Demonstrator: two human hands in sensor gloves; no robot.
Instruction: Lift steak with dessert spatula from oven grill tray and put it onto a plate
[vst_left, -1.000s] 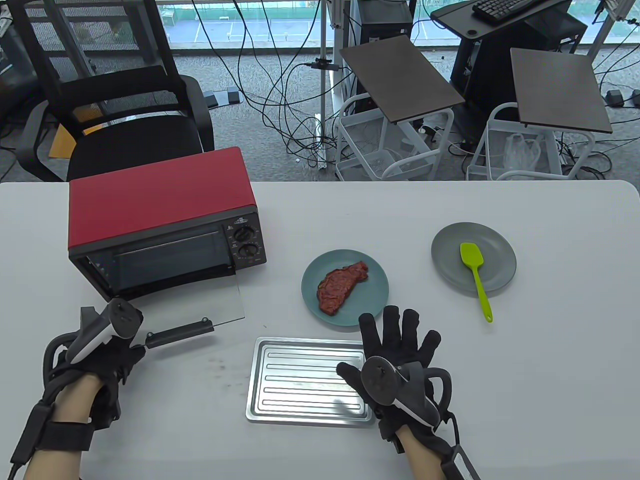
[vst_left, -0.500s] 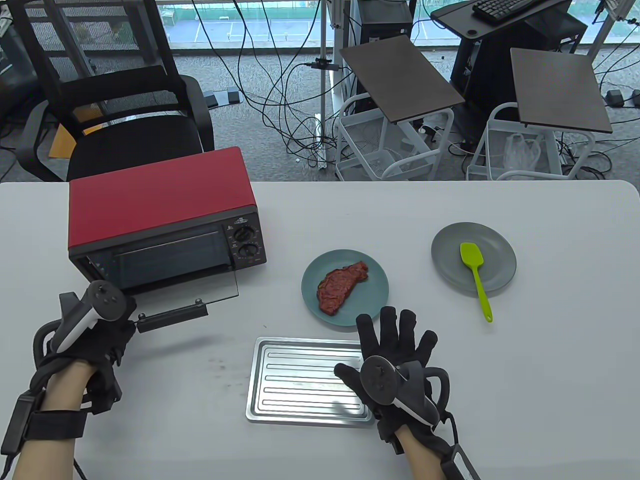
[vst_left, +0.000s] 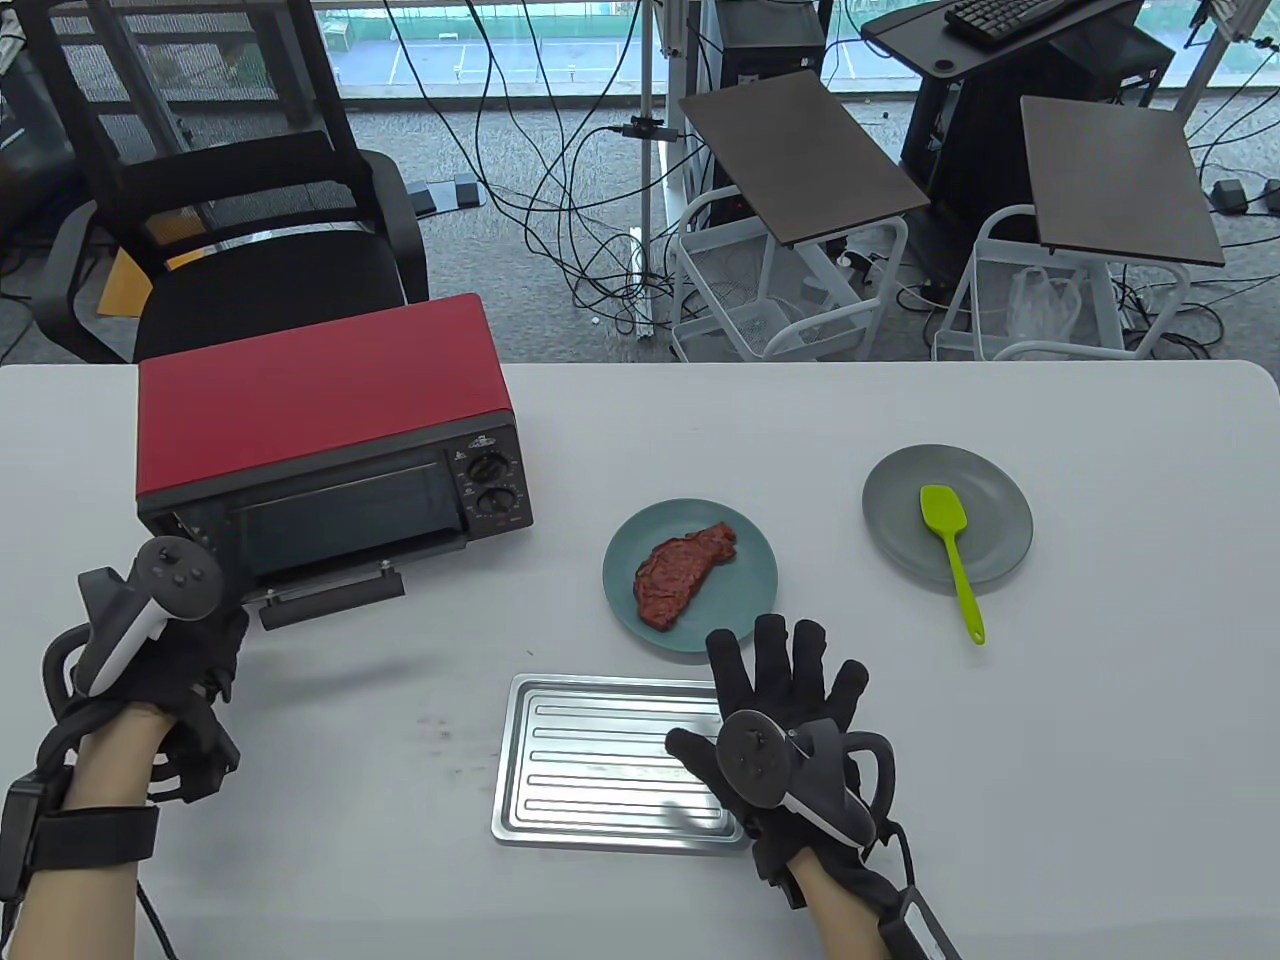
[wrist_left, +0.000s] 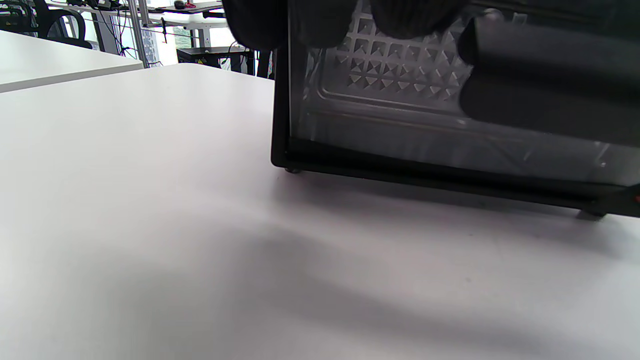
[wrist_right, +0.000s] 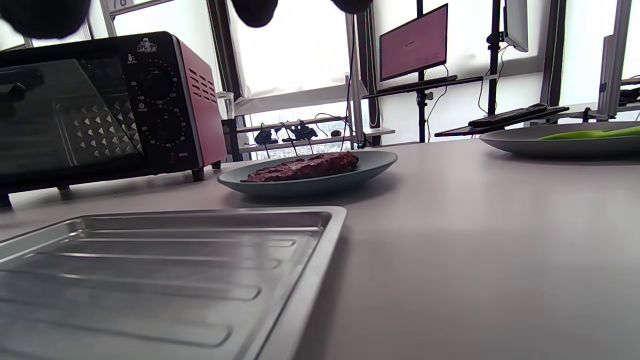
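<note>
Red-brown steak is seen on the plate at eleven o'clock of the right hand, which is spread flat, holding nothing.

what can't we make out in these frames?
- Left hand on the oven door handle: table view, the tracker covers the fingers; left wrist view cuts them at the top edge.
- Oven dial markings: too small, table view.
- Right hand palm on the tray: contact hidden under the hand.

Beyond white tabletop far edge: grey carpet floor, tangled black cables, black mesh office chair, daylit windows.
</note>
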